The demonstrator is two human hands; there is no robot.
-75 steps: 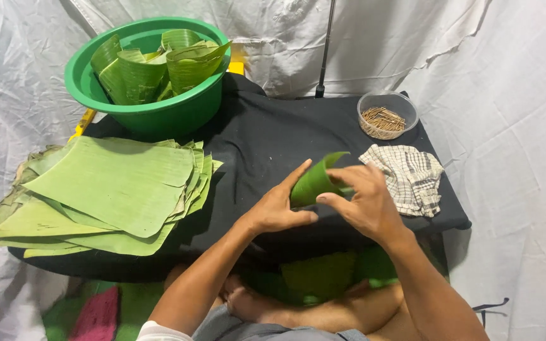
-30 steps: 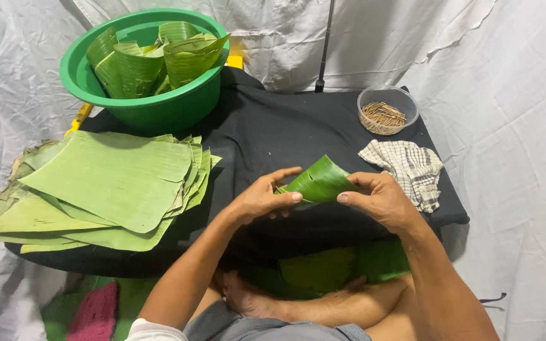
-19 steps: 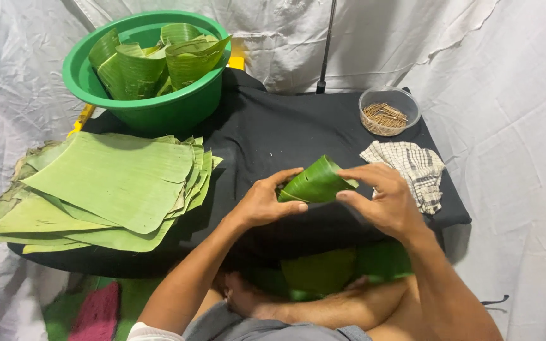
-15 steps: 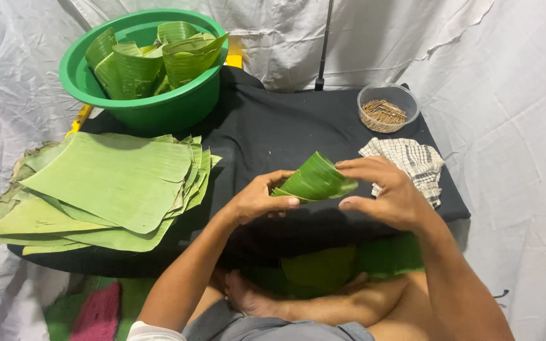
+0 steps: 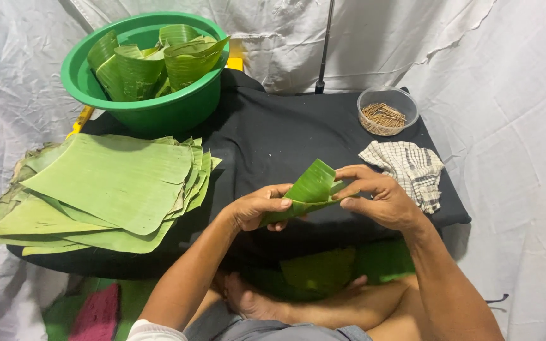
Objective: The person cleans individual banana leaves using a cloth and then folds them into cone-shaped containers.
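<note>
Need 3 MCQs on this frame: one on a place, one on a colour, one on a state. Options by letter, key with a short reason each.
1. Where is the small clear bowl of sticks?
A. far right of the black table, behind the checked cloth
B. inside the basin
C. on the leaf stack

2. What colour is the basin that holds the folded leaves?
A. blue
B. green
C. white

3. What state is the leaf piece between the hands in?
A. lying flat on the table
B. folded, held off the table by both hands
C. dropped into the basin

Key:
1 A, it stands at the far right edge, just beyond the cloth.
2 B, rim and wall are green.
3 B, the left hand and right hand pinch its ends, with the flat leaf stack lying apart to the left.
</note>
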